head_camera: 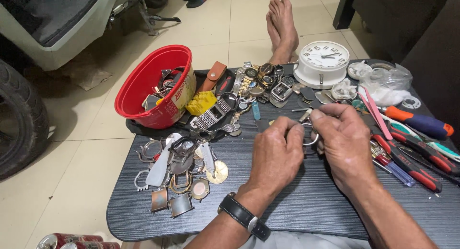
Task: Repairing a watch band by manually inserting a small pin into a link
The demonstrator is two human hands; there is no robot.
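Pale floor tiles surrounded a low dark table (306,206) crowded with watch parts. Above its middle, the left hand (277,155) and the right hand (342,138) met, both pinching a small metal ring (310,134) between fingertips, held just over the tabletop. A red bowl (143,86) of bits stood at the far left corner, a white alarm clock (322,62) at the far edge, and red-handled tools (407,155) lay just right of the hands.

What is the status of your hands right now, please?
Left hand and right hand pinch small metal ring. Watch parts left, tools right.
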